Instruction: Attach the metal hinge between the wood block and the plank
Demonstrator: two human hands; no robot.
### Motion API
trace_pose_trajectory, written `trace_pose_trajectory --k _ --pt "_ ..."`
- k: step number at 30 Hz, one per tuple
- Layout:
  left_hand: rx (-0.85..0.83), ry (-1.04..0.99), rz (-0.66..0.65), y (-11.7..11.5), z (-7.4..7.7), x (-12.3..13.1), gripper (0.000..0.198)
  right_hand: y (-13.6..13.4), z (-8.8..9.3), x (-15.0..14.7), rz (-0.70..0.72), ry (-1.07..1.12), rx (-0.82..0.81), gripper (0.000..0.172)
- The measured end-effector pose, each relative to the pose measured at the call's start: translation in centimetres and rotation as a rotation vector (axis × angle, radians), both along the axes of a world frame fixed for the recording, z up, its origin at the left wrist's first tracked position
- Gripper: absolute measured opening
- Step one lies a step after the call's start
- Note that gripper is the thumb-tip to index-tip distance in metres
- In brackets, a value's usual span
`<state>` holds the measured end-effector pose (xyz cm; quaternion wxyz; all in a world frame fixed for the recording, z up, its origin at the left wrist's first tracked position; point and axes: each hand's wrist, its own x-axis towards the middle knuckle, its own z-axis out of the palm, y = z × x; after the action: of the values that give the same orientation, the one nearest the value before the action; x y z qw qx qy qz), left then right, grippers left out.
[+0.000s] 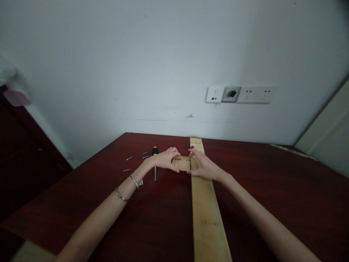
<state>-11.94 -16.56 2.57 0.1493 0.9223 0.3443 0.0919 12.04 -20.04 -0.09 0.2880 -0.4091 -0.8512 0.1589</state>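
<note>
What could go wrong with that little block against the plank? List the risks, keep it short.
1. The small block sits against the plank, pinched only by the fingertips of the left hand and right hand. It may well slip out of line.
2. The screwdriver lies just under the left wrist, so a nudge could send it rolling.
3. The loose screws lie scattered on the dark table and could be swept aside or lost.
</note>
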Motion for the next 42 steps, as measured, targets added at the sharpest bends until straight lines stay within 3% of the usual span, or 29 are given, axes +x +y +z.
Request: trace_pose_trajectory --k 4,14,23,42 --pt "-0.032 0.025 0.011 0.2 -0.4 -0.5 0.066 0.8 -0.7 0.9 0.005 -0.008 -0.124 0.107" --pt "-0.116 0.075 0.035 0.3 -2.0 -1.1 0.064 1.8 -0.6 4.4 -0.013 -0.083 -0.345 0.127" --pt "-0.144 0.124 0.025 0.1 -3.0 -0.8 0.062 1.8 -0.6 4.0 -0.008 -0.163 -0.389 0.128" --pt "-0.145 0.124 0.010 -0.1 -3.0 -0.9 0.062 1.9 -0.8 4.3 -0.033 -0.167 -0.412 0.130"
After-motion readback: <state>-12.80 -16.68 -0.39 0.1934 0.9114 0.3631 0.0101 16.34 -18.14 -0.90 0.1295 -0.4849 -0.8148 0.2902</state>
